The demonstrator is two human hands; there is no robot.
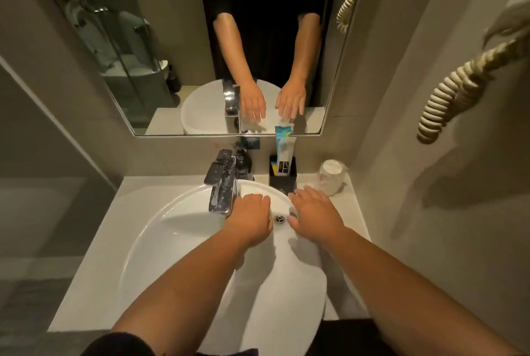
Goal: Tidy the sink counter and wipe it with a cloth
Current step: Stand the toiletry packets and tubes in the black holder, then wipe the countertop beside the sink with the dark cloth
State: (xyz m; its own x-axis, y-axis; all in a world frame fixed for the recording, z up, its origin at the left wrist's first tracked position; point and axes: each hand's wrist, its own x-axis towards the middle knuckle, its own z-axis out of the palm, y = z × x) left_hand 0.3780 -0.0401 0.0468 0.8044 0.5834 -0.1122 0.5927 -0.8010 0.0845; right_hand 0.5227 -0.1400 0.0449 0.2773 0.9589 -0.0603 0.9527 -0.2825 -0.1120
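Both my hands hover over the white oval sink basin, palms down, on either side of the drain. My left hand is just right of the chrome faucet, fingers loosely together and holding nothing. My right hand has its fingers spread, reaching toward the back rim, and it is empty. No cloth is in view. Behind the basin, the pale counter carries a black holder with a toothpaste tube, and a wrapped cup lying upside down.
A dark soap bottle stands behind the faucet. The mirror above reflects my arms and a shower stall. A coiled cord hangs on the right wall. Walls close in on the left and right of the counter.
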